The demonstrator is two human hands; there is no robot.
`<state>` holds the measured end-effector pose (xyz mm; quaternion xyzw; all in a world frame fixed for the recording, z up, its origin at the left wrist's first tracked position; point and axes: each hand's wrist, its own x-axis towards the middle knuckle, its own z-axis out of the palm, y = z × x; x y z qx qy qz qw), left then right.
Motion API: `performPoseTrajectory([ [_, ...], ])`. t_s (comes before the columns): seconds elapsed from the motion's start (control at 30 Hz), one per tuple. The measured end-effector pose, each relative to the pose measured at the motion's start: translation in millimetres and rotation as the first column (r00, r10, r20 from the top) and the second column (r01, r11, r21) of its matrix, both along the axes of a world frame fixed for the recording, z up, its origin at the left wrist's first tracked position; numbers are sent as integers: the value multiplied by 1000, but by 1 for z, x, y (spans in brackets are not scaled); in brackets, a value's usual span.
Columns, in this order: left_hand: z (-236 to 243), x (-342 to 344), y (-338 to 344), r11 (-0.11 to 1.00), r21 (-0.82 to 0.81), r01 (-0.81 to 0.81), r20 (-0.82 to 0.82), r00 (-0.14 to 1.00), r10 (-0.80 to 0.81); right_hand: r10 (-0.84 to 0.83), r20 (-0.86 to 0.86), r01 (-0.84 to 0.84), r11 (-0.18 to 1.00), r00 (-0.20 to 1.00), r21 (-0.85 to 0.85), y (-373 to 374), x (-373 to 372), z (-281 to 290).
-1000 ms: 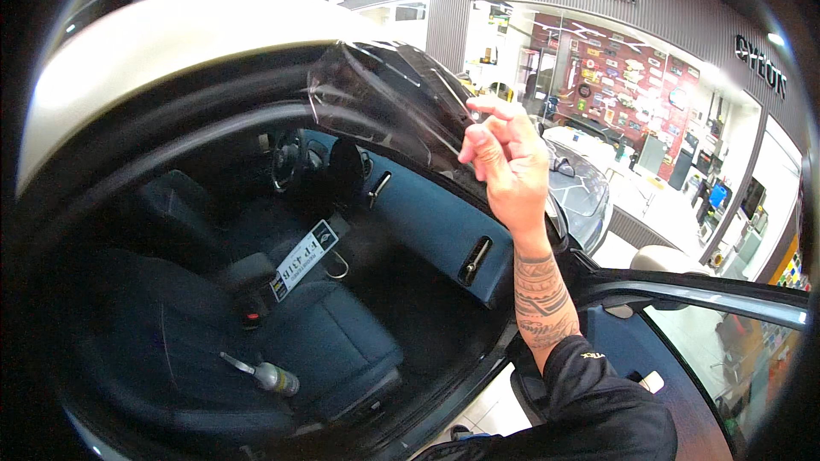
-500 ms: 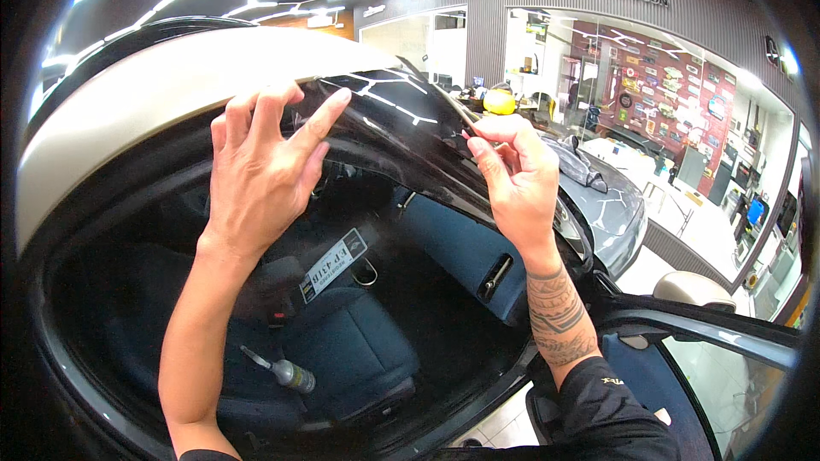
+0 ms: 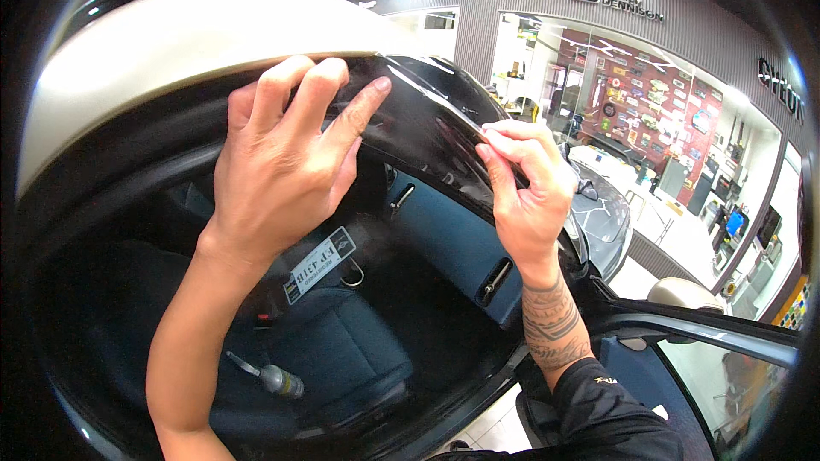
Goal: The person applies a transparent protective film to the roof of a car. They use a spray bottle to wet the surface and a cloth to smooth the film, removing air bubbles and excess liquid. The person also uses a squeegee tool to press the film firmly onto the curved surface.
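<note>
A dark glossy film lies over the black frame at the top of a car's door opening, under the cream roof. My left hand is spread flat, its fingers pressing on the film near the roof edge. My right hand pinches the film's right edge between thumb and fingers, lifting it slightly off the frame. Both hands are close together over the opening.
Below the hands is the cabin: blue seats, a blue dashboard panel, a white plate and a small spray bottle on the seat. The open door stands at lower right. A showroom with another car lies beyond.
My left hand came into view, reached up to the film and now presses it flat. My right hand has shifted its pinch along the film's edge and closer to the frame.
</note>
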<state>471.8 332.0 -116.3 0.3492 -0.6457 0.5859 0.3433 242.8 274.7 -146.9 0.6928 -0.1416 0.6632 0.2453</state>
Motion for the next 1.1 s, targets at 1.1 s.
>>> performPoseTrajectory([
  [1.1, -3, 7, -4, 983, 20, 182, -11, 983, -182, -175, 42, 177, 982, 984, -71, 7, 22, -7],
])
